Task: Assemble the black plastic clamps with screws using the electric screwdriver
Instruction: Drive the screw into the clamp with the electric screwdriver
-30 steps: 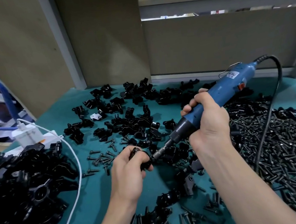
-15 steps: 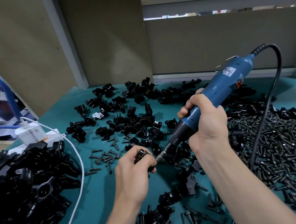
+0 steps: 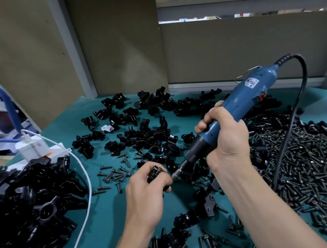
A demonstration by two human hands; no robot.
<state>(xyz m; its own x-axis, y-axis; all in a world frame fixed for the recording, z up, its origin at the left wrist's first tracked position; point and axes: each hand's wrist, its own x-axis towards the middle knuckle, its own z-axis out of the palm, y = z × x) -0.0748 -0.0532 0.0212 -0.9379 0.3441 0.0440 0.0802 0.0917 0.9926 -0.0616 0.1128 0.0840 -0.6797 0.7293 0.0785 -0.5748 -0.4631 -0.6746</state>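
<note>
My left hand (image 3: 146,190) grips a small black plastic clamp (image 3: 154,173) just above the teal table. My right hand (image 3: 225,138) is wrapped round the blue electric screwdriver (image 3: 234,112), which slants down to the left. Its bit tip (image 3: 174,177) meets the clamp at my left fingers; the screw there is hidden. Loose black clamp parts (image 3: 145,134) lie scattered behind my hands. A big heap of dark screws (image 3: 314,172) covers the right side, and a few screws (image 3: 115,175) lie left of my left hand.
A pile of black clamps (image 3: 25,215) fills the left edge. A white charger on a power strip (image 3: 33,150) and its white cable (image 3: 85,196) run beside that pile. The screwdriver's black cord (image 3: 292,127) loops over the screws. Beige partition panels (image 3: 119,46) close the back.
The screwdriver's rear end has risen, so it stands steeper, and both hands have edged slightly toward me. The bit stays against the clamp in my left hand.
</note>
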